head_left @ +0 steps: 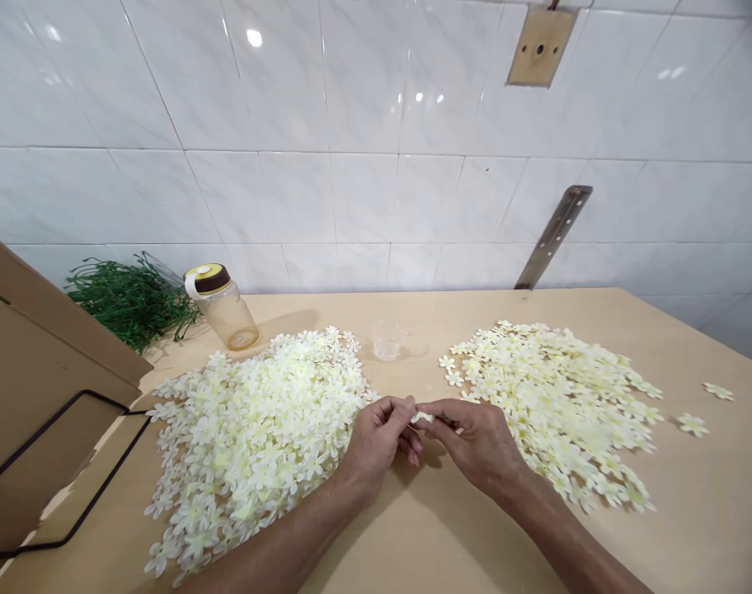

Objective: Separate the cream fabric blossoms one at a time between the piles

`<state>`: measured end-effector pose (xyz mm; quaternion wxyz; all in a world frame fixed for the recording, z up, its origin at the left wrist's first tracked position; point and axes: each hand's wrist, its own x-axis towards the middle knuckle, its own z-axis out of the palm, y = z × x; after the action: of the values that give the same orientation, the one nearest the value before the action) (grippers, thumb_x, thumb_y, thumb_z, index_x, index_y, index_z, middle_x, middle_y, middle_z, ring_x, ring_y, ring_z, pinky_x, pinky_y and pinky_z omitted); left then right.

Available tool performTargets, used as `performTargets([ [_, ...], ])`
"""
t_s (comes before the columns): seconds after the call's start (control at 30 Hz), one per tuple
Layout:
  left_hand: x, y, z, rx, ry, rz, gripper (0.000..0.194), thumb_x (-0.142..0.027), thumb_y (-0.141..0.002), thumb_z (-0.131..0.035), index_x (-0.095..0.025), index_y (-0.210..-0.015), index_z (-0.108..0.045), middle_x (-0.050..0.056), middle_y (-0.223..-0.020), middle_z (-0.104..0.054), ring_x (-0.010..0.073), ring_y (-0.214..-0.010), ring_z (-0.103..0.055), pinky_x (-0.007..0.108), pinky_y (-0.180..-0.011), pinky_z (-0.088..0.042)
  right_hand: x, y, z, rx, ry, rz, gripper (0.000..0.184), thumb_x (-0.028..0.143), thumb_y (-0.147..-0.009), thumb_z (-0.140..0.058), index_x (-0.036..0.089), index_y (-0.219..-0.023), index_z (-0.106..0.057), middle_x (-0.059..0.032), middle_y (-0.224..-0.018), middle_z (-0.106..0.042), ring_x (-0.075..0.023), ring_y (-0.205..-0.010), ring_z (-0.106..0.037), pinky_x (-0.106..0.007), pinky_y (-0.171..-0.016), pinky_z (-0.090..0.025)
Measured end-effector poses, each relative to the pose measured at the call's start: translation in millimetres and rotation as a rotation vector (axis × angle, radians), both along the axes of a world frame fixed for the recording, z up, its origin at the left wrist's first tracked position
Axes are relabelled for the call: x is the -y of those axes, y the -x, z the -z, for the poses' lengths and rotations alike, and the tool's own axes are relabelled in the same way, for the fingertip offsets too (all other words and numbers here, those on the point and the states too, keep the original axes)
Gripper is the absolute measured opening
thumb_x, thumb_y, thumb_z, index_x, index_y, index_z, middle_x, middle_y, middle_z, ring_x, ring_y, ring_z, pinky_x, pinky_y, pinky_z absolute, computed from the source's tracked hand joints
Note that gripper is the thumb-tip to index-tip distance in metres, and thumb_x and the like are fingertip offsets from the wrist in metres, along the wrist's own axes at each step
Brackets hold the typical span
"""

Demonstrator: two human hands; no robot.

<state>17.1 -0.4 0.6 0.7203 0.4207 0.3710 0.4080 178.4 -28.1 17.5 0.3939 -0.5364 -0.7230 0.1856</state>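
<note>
My left hand [379, 439] and my right hand [480, 436] meet over the middle of the table, fingertips almost touching. Between the thumb and forefinger of the right one is a small white artificial flower [421, 417]. The left thumb and forefinger are pinched together right beside that flower; whatever they grip is too small to see. A large heap of white-yellow artificial flowers [277, 421] spreads to the left, next to my left wrist. On the right, close to my right hand, lies another pile of pale yellow artificial flowers [561, 396].
Beyond my hands stands a small clear cup [386, 342]. A bottle with a yellow-brown lid [224, 309] and green plastic stems [132, 301] are at the back left. A cardboard box [48, 346] and black wire frame [72, 540] occupy the left edge. A tiled wall [364, 198] closes the back.
</note>
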Motion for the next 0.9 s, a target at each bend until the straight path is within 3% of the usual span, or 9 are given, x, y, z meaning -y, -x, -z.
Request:
performTargets([
  [0.17, -3.1, 4.5, 2.5, 0.032, 0.005, 0.030, 0.038, -0.048, -0.077, -0.069, -0.011, -0.079, -0.064, 0.003, -0.058, -0.060, 0.0092, -0.047, -0.052, 0.022, -0.048, -0.041, -1.0, 0.6, 1.3, -0.025, 0.074, 0.033, 0.023, 0.037, -0.084, -0.066, 0.021, -0.068, -0.072, 0.0016, -0.058, -0.068, -0.0115, -0.051, -0.058, -0.020, -0.050, -0.045],
  [0.23, -4.8, 5.4, 3.0, 0.058, 0.026, 0.028, 0.036, -0.046, -0.076, -0.071, -0.011, -0.079, -0.064, 0.003, -0.059, -0.060, 0.0092, -0.049, -0.052, 0.021, -0.049, -0.040, -2.1, -0.9, 3.3, -0.034, 0.095, 0.070, 0.024, 0.037, -0.083, -0.067, 0.020, -0.068, -0.071, 0.0013, -0.057, -0.066, -0.0114, -0.050, -0.057, -0.020, -0.048, -0.045],
  [0.33, -6.2, 5.3, 3.0, 0.096, 0.054, 0.005, 0.033, -0.042, -0.073, -0.075, -0.011, -0.082, -0.063, 0.002, -0.060, -0.060, 0.0089, -0.050, -0.051, 0.021, -0.048, -0.040, -3.5, -1.7, 5.8, -0.026, 0.106, 0.039, 0.019, 0.035, -0.087, -0.061, 0.021, -0.091, -0.074, -0.0009, -0.071, -0.071, -0.0131, -0.060, -0.063, -0.021, -0.055, -0.052],
  [0.43, -5.4, 3.9, 2.9, 0.114, 0.058, -0.031, 0.032, -0.039, -0.072, -0.077, -0.012, -0.082, -0.062, 0.001, -0.060, -0.060, 0.0084, -0.050, -0.051, 0.020, -0.047, -0.040, -3.9, 0.0, 5.9, -0.015, 0.072, -0.011, 0.030, 0.034, -0.089, -0.058, 0.022, -0.115, -0.066, -0.0061, -0.097, -0.072, -0.0154, -0.074, -0.067, -0.024, -0.062, -0.058],
  [0.53, -3.4, 2.2, 2.1, 0.087, 0.046, -0.060, 0.031, -0.038, -0.071, -0.077, -0.012, -0.080, -0.063, 0.000, -0.056, -0.058, 0.0080, -0.047, -0.049, 0.019, -0.044, -0.040, -3.2, 2.2, 4.9, -0.020, 0.003, -0.051, 0.031, 0.035, -0.090, -0.057, 0.023, -0.118, -0.063, -0.0093, -0.113, -0.066, -0.0163, -0.080, -0.067, -0.027, -0.064, -0.060],
  [0.63, -1.7, 0.7, 0.0, 0.048, 0.043, -0.093, 0.031, -0.037, -0.069, -0.078, -0.012, -0.079, -0.063, 0.000, -0.055, -0.057, 0.0083, -0.047, -0.049, 0.019, -0.043, -0.039, -2.1, 3.5, 3.8, -0.021, -0.037, -0.061, 0.025, 0.033, -0.089, -0.059, 0.023, -0.111, -0.065, -0.0086, -0.109, -0.066, -0.0168, -0.084, -0.067, -0.028, -0.068, -0.061],
  [0.73, -0.9, 0.1, -2.1, 0.026, 0.042, -0.104, 0.032, -0.038, -0.068, -0.078, -0.012, -0.079, -0.064, 0.001, -0.057, -0.059, 0.0091, -0.049, -0.050, 0.019, -0.043, -0.039, -0.8, 4.3, 2.1, 0.009, -0.029, -0.045, 0.020, 0.031, -0.089, -0.059, 0.024, -0.107, -0.067, -0.0061, -0.103, -0.068, -0.0148, -0.076, -0.066, -0.027, -0.067, -0.058],
  [0.9, -0.7, 1.0, -2.5, 0.019, 0.036, -0.115, 0.029, -0.036, -0.070, -0.077, -0.012, -0.079, -0.063, 0.001, -0.056, -0.058, 0.0087, -0.049, -0.051, 0.018, -0.043, -0.039, 1.2, 4.8, -1.6, 0.105, -0.050, -0.042, 0.022, 0.025, -0.094, -0.051, 0.025, -0.106, -0.069, -0.0038, -0.091, -0.072, -0.0168, -0.080, -0.066, -0.027, -0.073, -0.052],
])
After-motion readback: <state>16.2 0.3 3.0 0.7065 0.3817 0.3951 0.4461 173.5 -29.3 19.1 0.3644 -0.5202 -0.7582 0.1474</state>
